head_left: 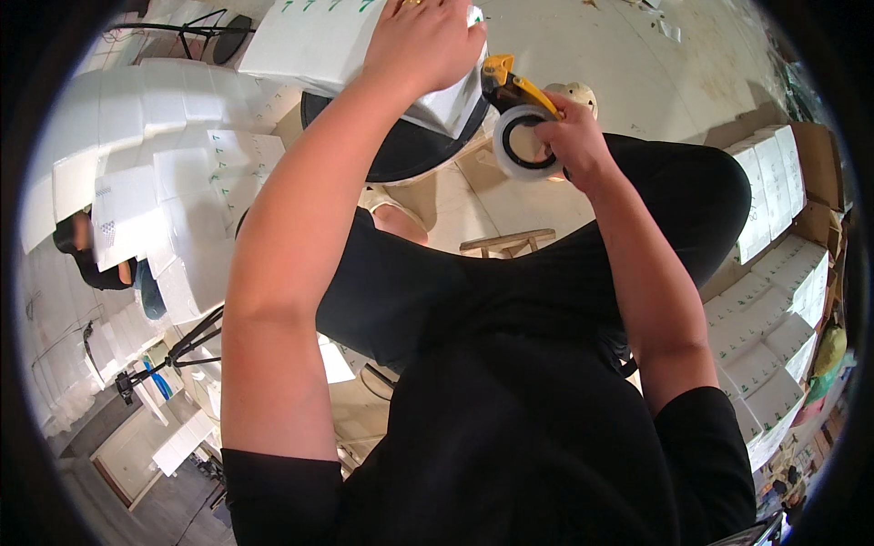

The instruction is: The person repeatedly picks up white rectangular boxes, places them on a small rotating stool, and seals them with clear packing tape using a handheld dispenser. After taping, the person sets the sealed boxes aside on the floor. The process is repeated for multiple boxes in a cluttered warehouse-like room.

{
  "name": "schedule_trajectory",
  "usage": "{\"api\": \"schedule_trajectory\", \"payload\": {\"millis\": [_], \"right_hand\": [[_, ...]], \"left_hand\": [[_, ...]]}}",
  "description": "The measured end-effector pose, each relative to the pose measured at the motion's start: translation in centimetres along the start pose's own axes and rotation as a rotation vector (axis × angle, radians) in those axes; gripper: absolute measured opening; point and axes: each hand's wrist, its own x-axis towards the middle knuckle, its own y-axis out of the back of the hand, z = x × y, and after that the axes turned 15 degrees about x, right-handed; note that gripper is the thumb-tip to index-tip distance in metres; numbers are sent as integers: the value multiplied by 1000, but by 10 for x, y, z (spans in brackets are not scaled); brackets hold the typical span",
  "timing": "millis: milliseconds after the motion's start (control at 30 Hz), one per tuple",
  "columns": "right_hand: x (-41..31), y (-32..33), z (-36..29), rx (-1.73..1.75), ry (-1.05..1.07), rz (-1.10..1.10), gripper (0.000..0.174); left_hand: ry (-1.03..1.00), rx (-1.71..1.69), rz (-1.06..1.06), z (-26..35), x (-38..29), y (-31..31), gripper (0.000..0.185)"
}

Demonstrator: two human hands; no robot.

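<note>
A white box (314,37) with green marks along its top stands on a round black stool or turntable (410,153) in front of me. My left hand (427,44) lies on the box's right end, fingers partly cut off by the picture's upper edge; a ring shows on one finger. To the right of the box, my right hand (573,136) grips a yellow-and-black tape dispenser (509,85) holding a roll of clear packing tape (504,143). The dispenser's head is close to the box's right side; whether tape joins them cannot be told.
Stacked white boxes (184,164) fill the left side, where another person (89,249) is partly hidden. More white boxes (765,327) and brown cartons (816,164) line the right. A black tripod (177,358) stands at lower left. A wooden frame (509,240) is between my legs.
</note>
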Motion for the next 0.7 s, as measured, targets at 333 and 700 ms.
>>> {"api": "schedule_trajectory", "payload": {"millis": [333,700], "right_hand": [[-103,-43,36,-39,-65,-229,69],[-20,-126,68,-306,120,-504,66]], "left_hand": [[115,-24,-19,5,19,-3,43],[319,-945,201,-45,11,16,39]]}}
